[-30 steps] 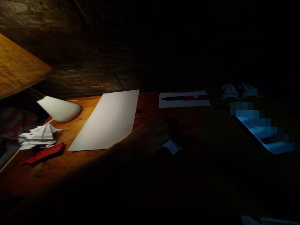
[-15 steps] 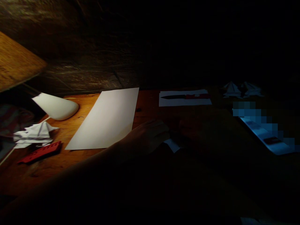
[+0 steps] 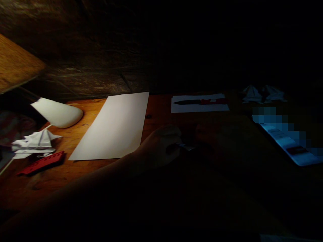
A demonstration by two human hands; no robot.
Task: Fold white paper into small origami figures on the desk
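My left hand point(image 3: 163, 144) is over the middle of the table, its fingers curled and closed on a small piece of paper point(image 3: 188, 147). Only a thin pale part of that paper shows, between my two hands. Facing it from the right is my right hand point(image 3: 208, 134), a faint reddish shape close to the paper. Darkness hides its fingers, so its grip cannot be made out. Just beyond my left wrist lies a large white sheet of paper point(image 3: 113, 127). Behind my hands, a knife point(image 3: 189, 102) with a red handle rests on a smaller stack of white paper point(image 3: 202, 108).
On the left are a white lamp base point(image 3: 60, 112), folded paper point(image 3: 37, 143) and a red slotted object point(image 3: 42, 163). Two folded paper shapes point(image 3: 252, 94) stand at the back right. A lit phone point(image 3: 290, 144) lies at the right. A dark wall point(image 3: 101, 80) borders the table's back.
My left hand has curled more and risen slightly, and the paper has turned from a visible pale corner to a thin, nearly edge-on strip. The view has shifted slightly.
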